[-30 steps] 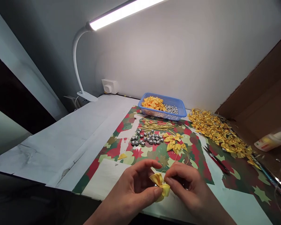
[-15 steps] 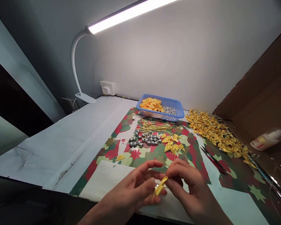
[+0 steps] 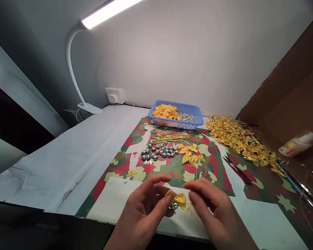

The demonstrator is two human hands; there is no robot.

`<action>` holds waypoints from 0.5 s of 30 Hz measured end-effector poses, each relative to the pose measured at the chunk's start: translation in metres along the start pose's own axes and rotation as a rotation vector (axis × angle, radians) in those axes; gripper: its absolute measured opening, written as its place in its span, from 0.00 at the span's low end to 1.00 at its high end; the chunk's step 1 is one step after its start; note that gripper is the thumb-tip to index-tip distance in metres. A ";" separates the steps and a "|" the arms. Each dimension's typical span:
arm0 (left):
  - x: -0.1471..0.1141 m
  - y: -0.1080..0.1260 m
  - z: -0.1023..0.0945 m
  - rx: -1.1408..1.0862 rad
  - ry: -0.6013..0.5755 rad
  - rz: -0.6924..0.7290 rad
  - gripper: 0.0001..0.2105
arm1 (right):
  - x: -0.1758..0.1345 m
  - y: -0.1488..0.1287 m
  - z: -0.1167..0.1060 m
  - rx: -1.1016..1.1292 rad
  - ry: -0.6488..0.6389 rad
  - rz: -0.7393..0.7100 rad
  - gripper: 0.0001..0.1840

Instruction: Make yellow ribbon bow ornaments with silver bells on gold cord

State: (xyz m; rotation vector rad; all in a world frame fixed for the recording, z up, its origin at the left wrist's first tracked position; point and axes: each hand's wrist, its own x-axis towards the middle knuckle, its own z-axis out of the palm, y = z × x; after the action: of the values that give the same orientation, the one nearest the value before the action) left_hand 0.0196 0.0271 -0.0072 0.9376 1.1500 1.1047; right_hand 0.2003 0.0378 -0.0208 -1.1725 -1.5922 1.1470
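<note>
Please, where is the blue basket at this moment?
In the head view the blue basket stands at the far edge of the patterned mat, against the wall, with the heap of yellow bows immediately to its right.

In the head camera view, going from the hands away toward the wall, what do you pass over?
Yellow bow held between left hand and right hand → loose silver bells → bundle of gold cords → blue basket → wall socket.
</note>
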 end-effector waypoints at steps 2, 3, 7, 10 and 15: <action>0.001 -0.002 0.001 -0.021 0.037 -0.015 0.14 | -0.005 0.000 0.000 0.115 0.118 0.024 0.13; 0.001 -0.003 0.001 -0.033 0.053 -0.020 0.14 | -0.008 -0.001 0.001 0.167 0.160 0.043 0.13; 0.002 -0.008 0.002 -0.023 0.066 -0.025 0.09 | -0.017 -0.003 0.010 0.185 0.191 -0.003 0.15; 0.005 -0.012 -0.002 0.088 -0.011 0.047 0.06 | -0.016 0.000 0.016 0.094 0.213 -0.050 0.17; 0.016 -0.015 -0.015 0.518 -0.055 0.154 0.10 | -0.004 0.008 0.004 -0.025 0.237 0.000 0.12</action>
State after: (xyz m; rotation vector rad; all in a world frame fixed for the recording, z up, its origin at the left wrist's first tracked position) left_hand 0.0080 0.0396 -0.0272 1.4678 1.3654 0.9074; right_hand 0.1990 0.0341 -0.0295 -1.2743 -1.4281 0.9520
